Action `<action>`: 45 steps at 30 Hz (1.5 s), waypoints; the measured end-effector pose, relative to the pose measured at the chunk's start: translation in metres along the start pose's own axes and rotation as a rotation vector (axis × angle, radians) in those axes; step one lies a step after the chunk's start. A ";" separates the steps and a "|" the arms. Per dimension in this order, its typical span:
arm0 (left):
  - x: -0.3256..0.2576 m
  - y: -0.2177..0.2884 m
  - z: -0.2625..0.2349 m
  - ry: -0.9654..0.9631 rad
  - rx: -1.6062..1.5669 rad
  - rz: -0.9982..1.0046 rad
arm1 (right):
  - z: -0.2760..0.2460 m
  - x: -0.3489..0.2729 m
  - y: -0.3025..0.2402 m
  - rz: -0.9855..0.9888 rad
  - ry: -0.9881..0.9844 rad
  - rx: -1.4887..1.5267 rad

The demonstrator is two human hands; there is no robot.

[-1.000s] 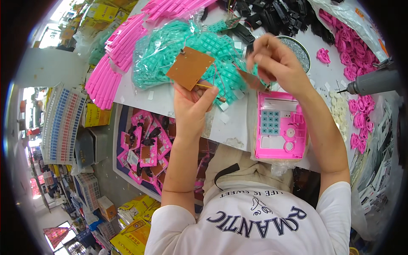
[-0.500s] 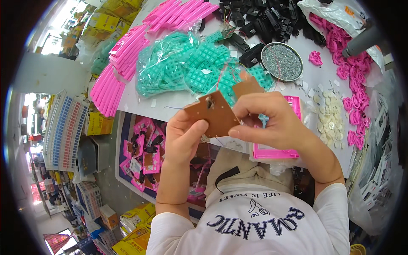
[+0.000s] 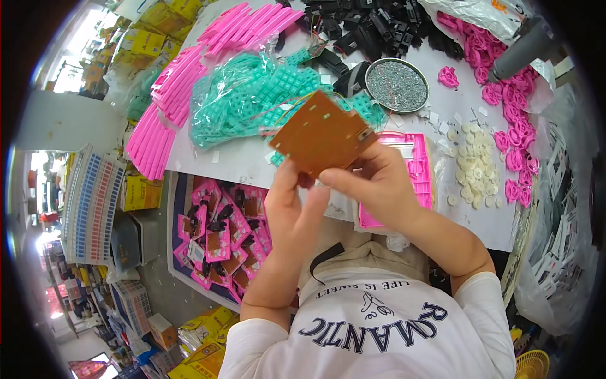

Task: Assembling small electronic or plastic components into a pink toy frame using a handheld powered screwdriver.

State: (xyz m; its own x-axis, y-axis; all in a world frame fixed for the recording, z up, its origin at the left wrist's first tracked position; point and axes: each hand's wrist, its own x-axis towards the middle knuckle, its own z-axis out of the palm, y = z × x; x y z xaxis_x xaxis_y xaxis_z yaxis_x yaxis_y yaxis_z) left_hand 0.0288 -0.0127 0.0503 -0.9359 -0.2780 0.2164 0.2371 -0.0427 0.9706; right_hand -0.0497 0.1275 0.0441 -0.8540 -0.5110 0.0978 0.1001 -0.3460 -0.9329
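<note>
I hold a brown circuit board (image 3: 322, 134) up close in front of me with both hands. My left hand (image 3: 295, 205) grips its lower left edge. My right hand (image 3: 379, 183) grips its lower right edge, fingers curled behind it. Thin coloured wires trail from the board's upper left toward the table. A pink plastic case (image 3: 413, 174) lies flat on the white table (image 3: 240, 158) right behind my right hand, partly hidden by it.
Teal keypad mats (image 3: 246, 95) lie in clear bags behind the board. Pink strips (image 3: 170, 95) are stacked at the left, black parts (image 3: 372, 25) at the back, a round tin of screws (image 3: 396, 85), white discs (image 3: 473, 164) and pink pieces (image 3: 511, 107) at the right. A box of assembled pink units (image 3: 221, 234) sits below the table.
Both hands have drawn the brown board from the table toward me and lifted it closer. My right hand left the pink case and took hold of the board.
</note>
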 end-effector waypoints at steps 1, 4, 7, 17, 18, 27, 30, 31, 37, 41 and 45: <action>0.004 -0.005 0.003 0.061 -0.184 -0.080 | 0.003 -0.002 -0.002 0.053 -0.042 -0.065; 0.021 -0.008 -0.010 0.145 -0.396 -0.111 | -0.003 -0.004 -0.013 0.051 -0.165 -0.339; 0.036 0.001 -0.027 0.026 -0.495 -0.139 | -0.020 -0.011 -0.013 -0.257 -0.065 -0.610; 0.040 -0.003 -0.024 -0.026 -0.684 -0.324 | -0.019 0.008 -0.012 -0.399 0.116 -0.593; 0.040 -0.004 -0.024 -0.037 -0.703 -0.335 | -0.019 0.011 -0.012 -0.406 0.123 -0.603; 0.046 -0.014 -0.022 0.011 -0.730 -0.300 | -0.016 0.021 0.001 -0.445 -0.040 -0.747; 0.042 -0.013 -0.032 -0.051 -0.719 -0.238 | -0.014 0.008 -0.015 -0.256 -0.118 -0.882; 0.042 -0.014 -0.035 -0.122 -0.708 -0.223 | -0.017 0.003 -0.020 -0.131 -0.167 -0.799; 0.031 0.005 -0.026 -0.306 -0.377 -0.178 | -0.008 -0.009 -0.018 -0.017 -0.201 0.020; 0.015 0.011 -0.019 -0.284 -0.297 -0.141 | -0.009 -0.018 -0.023 -0.292 -0.056 -0.103; 0.006 0.015 -0.011 -0.360 -0.267 -0.205 | -0.035 -0.050 -0.044 -0.166 0.021 -0.185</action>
State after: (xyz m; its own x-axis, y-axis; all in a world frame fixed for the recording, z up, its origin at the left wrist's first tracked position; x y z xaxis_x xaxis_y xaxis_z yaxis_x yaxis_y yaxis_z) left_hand 0.0295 -0.0255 0.0647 -0.9897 0.1096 0.0921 0.0526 -0.3196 0.9461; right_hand -0.0294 0.1960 0.0682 -0.8613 -0.4422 0.2502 -0.1363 -0.2733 -0.9522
